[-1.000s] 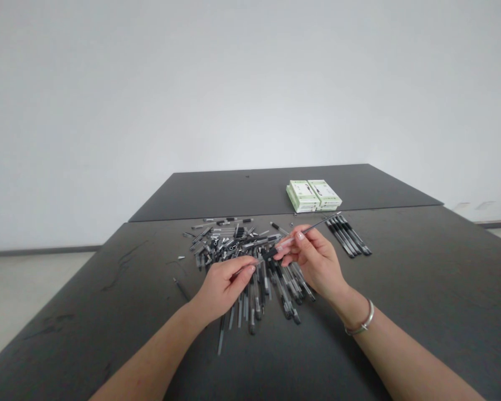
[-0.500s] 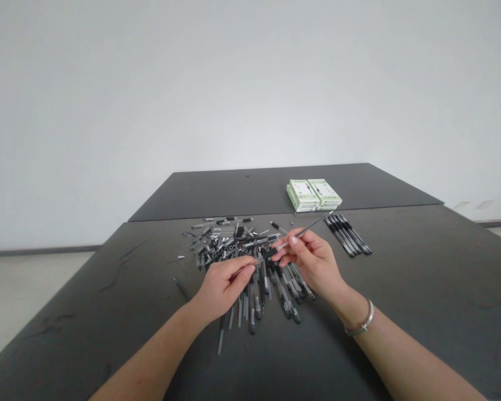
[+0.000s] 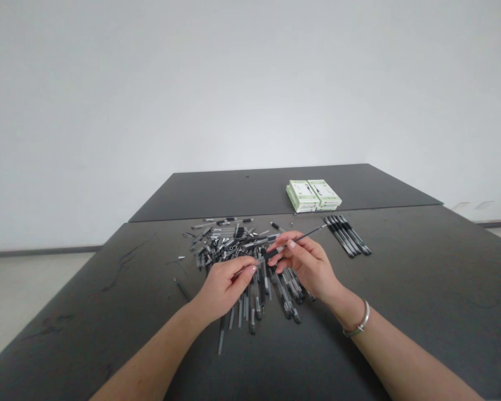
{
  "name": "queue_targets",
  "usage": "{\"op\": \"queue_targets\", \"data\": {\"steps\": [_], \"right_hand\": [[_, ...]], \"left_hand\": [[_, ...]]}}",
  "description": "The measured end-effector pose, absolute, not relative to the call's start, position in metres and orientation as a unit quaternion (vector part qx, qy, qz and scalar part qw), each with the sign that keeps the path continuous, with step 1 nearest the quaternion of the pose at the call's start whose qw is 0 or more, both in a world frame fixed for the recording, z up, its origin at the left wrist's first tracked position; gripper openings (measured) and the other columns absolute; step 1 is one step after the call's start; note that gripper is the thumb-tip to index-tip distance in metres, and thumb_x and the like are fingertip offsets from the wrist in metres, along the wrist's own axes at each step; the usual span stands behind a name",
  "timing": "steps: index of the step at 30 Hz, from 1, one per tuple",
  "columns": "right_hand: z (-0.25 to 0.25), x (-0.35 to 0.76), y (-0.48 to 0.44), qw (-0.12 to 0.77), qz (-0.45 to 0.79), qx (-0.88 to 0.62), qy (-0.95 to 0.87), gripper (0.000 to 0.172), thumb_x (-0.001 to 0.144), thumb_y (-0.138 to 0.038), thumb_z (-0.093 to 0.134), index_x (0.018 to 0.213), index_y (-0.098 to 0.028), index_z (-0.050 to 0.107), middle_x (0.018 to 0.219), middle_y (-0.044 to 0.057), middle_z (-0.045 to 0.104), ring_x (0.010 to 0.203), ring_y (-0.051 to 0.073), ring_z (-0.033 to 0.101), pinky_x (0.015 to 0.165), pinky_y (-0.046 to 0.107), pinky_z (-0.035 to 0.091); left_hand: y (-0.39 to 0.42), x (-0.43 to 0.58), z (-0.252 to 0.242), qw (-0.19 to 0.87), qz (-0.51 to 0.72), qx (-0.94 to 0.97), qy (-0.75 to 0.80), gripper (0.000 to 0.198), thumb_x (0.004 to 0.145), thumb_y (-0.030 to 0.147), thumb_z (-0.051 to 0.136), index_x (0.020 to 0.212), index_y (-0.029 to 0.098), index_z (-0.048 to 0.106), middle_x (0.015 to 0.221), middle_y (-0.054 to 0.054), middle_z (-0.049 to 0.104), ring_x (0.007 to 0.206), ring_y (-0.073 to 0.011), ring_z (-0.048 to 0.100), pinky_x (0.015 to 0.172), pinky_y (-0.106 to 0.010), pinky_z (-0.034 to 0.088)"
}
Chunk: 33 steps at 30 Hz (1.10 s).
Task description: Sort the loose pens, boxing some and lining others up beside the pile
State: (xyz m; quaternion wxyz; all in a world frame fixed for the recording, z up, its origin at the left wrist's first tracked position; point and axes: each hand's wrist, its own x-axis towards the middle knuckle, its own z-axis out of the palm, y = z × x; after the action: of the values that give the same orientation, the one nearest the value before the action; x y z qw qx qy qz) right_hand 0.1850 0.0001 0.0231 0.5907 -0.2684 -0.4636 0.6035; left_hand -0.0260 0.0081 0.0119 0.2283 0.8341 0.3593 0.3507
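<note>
My left hand (image 3: 224, 285) is closed in a pinch on a clear pen barrel (image 3: 262, 258) above a heap of loose pen parts (image 3: 250, 262) on the dark table (image 3: 421, 289). My right hand (image 3: 307, 263) is closed on a thin dark refill (image 3: 311, 232) that points up and to the right. The refill's near end sits at the mouth of the barrel, between the two hands. A metal bangle is on my right wrist.
A row of several finished black pens (image 3: 347, 235) lies to the right of the heap. Two pale green boxes (image 3: 313, 195) stand behind them, near the seam with a second dark table (image 3: 250, 192). A white wall rises behind.
My right hand has slid left towards my left hand, and the refill's far tip has dropped lower and drawn in. My left hand has stayed in place.
</note>
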Motion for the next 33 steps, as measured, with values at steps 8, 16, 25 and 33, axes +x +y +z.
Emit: {"op": "queue_targets", "data": {"steps": [8,16,25,33], "right_hand": [[0.028,0.189,0.003,0.646,0.574,-0.283,-0.415,0.026,0.086,-0.042,0.057,0.105,-0.023,0.053,0.08,0.003,0.072,0.06,0.016,0.067,0.05,0.025,0.051],[0.026,0.193,0.006,0.669,0.535,-0.305,-0.416,0.023,0.087,-0.04,0.057,0.09,-0.019,0.065,0.082,0.005,0.07,0.065,0.015,0.063,0.048,0.022,0.048],[0.018,0.184,0.002,0.556,0.611,-0.297,-0.48,0.027,0.087,-0.039,0.059,0.102,-0.02,0.071,0.096,0.007,0.068,0.075,0.017,0.063,0.052,0.023,0.05],[0.013,0.189,0.005,0.612,0.544,-0.327,-0.472,0.023,0.088,-0.035,0.059,0.099,-0.02,0.072,0.079,0.003,0.067,0.063,0.014,0.06,0.049,0.022,0.048]], "left_hand": [[0.009,-0.027,0.012,0.233,0.343,0.835,0.362,0.025,0.096,0.028,0.046,0.097,0.017,0.069,0.084,-0.002,0.073,0.067,-0.0124,0.064,0.062,-0.021,0.047],[0.009,-0.027,0.01,0.221,0.345,0.834,0.369,0.026,0.096,0.028,0.047,0.094,0.017,0.069,0.074,0.0,0.07,0.059,-0.0108,0.058,0.056,-0.02,0.043],[0.009,-0.026,0.013,0.228,0.351,0.832,0.365,0.024,0.095,0.027,0.047,0.096,0.017,0.069,0.073,0.0,0.069,0.06,-0.0113,0.059,0.058,-0.02,0.044],[0.009,-0.026,0.012,0.23,0.349,0.824,0.383,0.025,0.095,0.029,0.047,0.095,0.016,0.068,0.072,-0.001,0.069,0.06,-0.0123,0.06,0.057,-0.021,0.043]]}}
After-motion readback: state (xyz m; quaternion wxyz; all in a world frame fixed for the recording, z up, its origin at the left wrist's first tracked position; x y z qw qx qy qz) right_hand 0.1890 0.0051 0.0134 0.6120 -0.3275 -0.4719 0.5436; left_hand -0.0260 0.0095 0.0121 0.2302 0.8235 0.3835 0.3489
